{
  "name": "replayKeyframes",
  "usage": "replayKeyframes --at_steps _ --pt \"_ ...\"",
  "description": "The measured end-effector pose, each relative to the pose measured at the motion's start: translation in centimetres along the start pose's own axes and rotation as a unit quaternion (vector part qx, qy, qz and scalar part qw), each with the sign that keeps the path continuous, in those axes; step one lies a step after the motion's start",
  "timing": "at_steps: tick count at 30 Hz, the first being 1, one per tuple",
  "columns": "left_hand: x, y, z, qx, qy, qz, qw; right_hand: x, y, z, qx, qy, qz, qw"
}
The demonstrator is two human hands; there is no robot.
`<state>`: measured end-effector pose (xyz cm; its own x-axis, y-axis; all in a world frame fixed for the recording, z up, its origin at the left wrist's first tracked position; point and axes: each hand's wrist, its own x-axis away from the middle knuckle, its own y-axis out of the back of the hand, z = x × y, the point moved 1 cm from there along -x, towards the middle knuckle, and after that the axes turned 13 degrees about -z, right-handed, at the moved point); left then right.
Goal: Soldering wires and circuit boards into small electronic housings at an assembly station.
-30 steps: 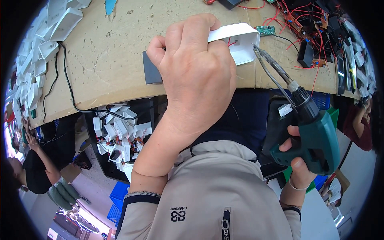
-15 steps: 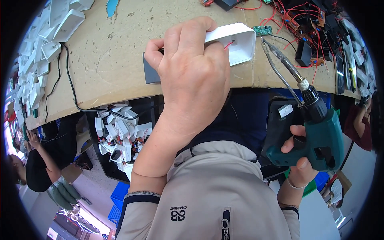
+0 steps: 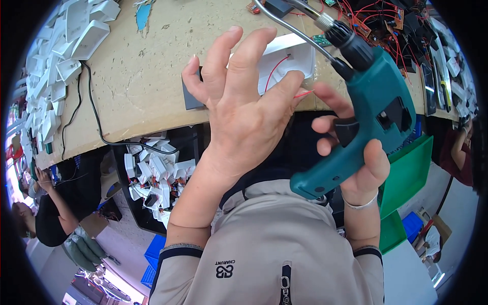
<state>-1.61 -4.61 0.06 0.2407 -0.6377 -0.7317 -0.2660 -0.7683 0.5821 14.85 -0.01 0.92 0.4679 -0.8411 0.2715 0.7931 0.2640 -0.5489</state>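
Note:
My left hand [image 3: 244,109] is over the near edge of the workbench, three fingers spread, with a red wire [image 3: 275,71] pinched between the index finger and the mostly hidden thumb. This wire comes out of an open white plastic housing [image 3: 307,60] lying behind the hand. A dark grey block [image 3: 191,95] shows beside the little finger. In my right hand [image 3: 365,175] is a green soldering gun [image 3: 378,96] with a black trigger and metal tubes, tilted toward the far left. My right index fingertip is at the wire's free end; whether they touch, I cannot tell.
White housings [image 3: 56,66] pile up at the far left beside a black cable [image 3: 90,107]. Circuit boards tangled in red wires [image 3: 378,20] cover the far right. Below the bench edge are a black bin of white parts [image 3: 157,170] and green trays [image 3: 406,175]. Other people sit at both sides.
My right hand has raised the soldering gun and brought it left toward my left hand. The left hand's fingers have spread off the housing, and the red wire's end now shows beside them.

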Motion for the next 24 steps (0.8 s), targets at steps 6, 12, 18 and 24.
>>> replayKeyframes --at_steps 6,12,18,24 --pt "0.4 -0.6 0.1 -0.003 -0.028 -0.022 0.999 -0.8 -0.1 -0.2 0.018 -0.006 0.038 0.999" --pt "0.8 -0.1 0.6 0.049 -0.053 -0.064 0.995 -1.0 0.2 -0.2 0.01 -0.033 0.021 0.999" --pt "1.0 0.2 1.0 0.075 -0.072 -0.067 0.992 -1.1 0.3 -0.2 -0.054 -0.031 0.017 0.998" --pt "1.0 -0.4 0.9 0.095 -0.06 -0.087 0.99 -1.5 0.3 -0.2 -0.069 -0.044 0.014 0.997"
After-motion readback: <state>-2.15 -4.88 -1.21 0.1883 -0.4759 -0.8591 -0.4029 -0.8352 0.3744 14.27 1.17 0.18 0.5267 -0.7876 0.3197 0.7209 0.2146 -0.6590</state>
